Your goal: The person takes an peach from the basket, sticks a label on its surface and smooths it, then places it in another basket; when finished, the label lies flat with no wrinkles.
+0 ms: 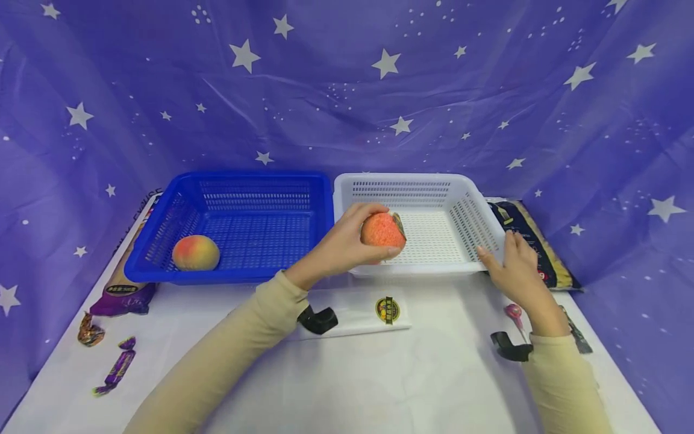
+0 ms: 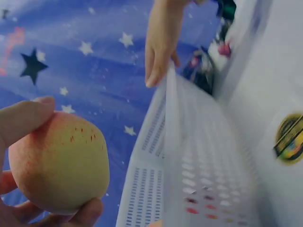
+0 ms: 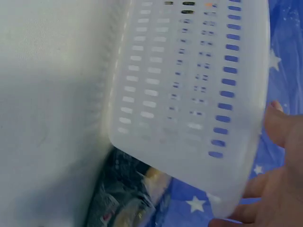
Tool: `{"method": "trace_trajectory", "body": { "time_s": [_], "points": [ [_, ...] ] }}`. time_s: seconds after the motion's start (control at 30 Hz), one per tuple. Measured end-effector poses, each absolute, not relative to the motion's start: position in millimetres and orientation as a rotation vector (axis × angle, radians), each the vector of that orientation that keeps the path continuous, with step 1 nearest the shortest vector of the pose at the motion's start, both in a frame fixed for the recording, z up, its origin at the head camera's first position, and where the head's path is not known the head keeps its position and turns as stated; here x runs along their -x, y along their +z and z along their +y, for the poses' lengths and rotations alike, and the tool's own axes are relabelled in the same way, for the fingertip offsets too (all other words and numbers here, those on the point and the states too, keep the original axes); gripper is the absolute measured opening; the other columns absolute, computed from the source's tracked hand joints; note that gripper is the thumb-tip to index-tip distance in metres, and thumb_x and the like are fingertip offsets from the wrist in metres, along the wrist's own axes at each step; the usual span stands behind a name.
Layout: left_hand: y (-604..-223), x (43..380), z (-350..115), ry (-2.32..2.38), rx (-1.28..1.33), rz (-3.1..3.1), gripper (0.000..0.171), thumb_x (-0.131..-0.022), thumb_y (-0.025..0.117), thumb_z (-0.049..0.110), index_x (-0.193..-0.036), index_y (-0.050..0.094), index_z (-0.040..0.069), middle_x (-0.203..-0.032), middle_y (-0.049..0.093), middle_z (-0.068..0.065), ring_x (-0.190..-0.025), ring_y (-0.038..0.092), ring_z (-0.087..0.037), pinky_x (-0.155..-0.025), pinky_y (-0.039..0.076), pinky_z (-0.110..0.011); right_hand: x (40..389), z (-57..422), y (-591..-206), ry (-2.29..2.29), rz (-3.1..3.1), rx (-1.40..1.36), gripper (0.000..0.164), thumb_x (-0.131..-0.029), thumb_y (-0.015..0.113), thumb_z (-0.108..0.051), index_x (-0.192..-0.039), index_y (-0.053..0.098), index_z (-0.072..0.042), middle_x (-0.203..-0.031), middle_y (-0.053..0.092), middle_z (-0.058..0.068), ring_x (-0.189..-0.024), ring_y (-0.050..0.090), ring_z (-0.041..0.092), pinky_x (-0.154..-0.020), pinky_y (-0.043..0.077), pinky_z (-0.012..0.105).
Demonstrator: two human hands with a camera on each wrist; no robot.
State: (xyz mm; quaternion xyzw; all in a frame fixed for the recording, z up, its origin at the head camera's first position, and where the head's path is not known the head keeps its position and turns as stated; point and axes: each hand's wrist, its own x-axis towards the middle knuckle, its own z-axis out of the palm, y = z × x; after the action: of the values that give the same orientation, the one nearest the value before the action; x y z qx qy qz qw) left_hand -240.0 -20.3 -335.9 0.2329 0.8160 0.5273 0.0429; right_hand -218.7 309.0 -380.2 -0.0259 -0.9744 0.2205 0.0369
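My left hand (image 1: 349,238) grips a red-and-yellow peach (image 1: 382,231) with a dark leaf on its side, above the left part of the white plastic basket (image 1: 406,268). The left wrist view shows the peach (image 2: 64,163) held between thumb and fingers. Red patches (image 2: 191,210) show through the basket's slots; what they belong to is mostly hidden. With thumb and fingers, my right hand (image 1: 517,271) holds the white basket's right rim at its front corner. A second peach (image 1: 196,253) lies in the front left of the blue basket (image 1: 228,277).
Snack bags stand beside the baskets, a purple one (image 1: 125,295) at left and a black one (image 1: 534,241) at right. Wrapped candies (image 1: 116,367) lie at left, a lollipop (image 1: 515,312) at right. A white packet (image 1: 358,313) with a round label lies in front.
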Motion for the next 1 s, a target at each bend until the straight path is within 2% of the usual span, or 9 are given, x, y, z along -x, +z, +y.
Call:
{"method": "trace_trajectory", "body": {
  "time_s": [0.17,0.37,0.5,0.73,1.0],
  "points": [
    [-329,292,12,1.352,-0.659,2.675,0.066,-0.067,0.074,0.041,-0.123,0.044,0.024,-0.120,0.034,-0.006,-0.097,0.050,-0.018,-0.070,0.050,-0.029,232,304,-387,0.717,-3.056,0.056,0.087,-0.090,0.027,-0.054,-0.135,-0.007,0.011,-0.138,-0.015,0.036,-0.125,-0.008,0.054,-0.094,0.005,0.067],
    [-338,333,41,0.932,-0.783,2.807,0.067,-0.070,0.071,0.037,-0.126,0.042,0.017,-0.120,0.034,-0.011,-0.088,0.051,-0.018,-0.067,0.048,-0.026,234,297,-390,0.661,-3.042,0.075,0.085,-0.091,0.025,-0.054,-0.135,-0.007,0.012,-0.138,-0.014,0.035,-0.125,-0.007,0.053,-0.094,0.009,0.068],
    [-350,345,57,0.708,-0.827,2.826,0.068,-0.069,0.071,0.036,-0.127,0.044,0.011,-0.120,0.039,-0.013,-0.089,0.050,-0.019,-0.070,0.046,-0.027,234,293,-393,0.619,-3.030,0.098,0.086,-0.090,0.025,-0.055,-0.136,-0.004,0.012,-0.139,-0.011,0.034,-0.126,-0.003,0.052,-0.092,0.014,0.068],
    [-365,353,69,0.555,-0.767,2.810,0.062,-0.069,0.072,0.031,-0.123,0.047,0.013,-0.119,0.043,-0.009,-0.096,0.049,-0.021,-0.084,0.041,-0.036,235,292,-399,0.615,-2.999,0.088,0.085,-0.090,0.028,-0.053,-0.136,-0.002,0.012,-0.140,-0.009,0.034,-0.127,-0.002,0.051,-0.092,0.016,0.068],
    [-377,364,76,0.460,-0.786,2.772,0.058,-0.067,0.073,0.032,-0.118,0.049,0.014,-0.107,0.050,-0.003,-0.094,0.045,-0.017,-0.084,0.035,-0.033,233,301,-397,0.595,-2.987,0.117,0.084,-0.091,0.028,-0.052,-0.136,-0.001,0.013,-0.140,-0.007,0.034,-0.126,0.000,0.051,-0.093,0.015,0.067]
  ]
}}
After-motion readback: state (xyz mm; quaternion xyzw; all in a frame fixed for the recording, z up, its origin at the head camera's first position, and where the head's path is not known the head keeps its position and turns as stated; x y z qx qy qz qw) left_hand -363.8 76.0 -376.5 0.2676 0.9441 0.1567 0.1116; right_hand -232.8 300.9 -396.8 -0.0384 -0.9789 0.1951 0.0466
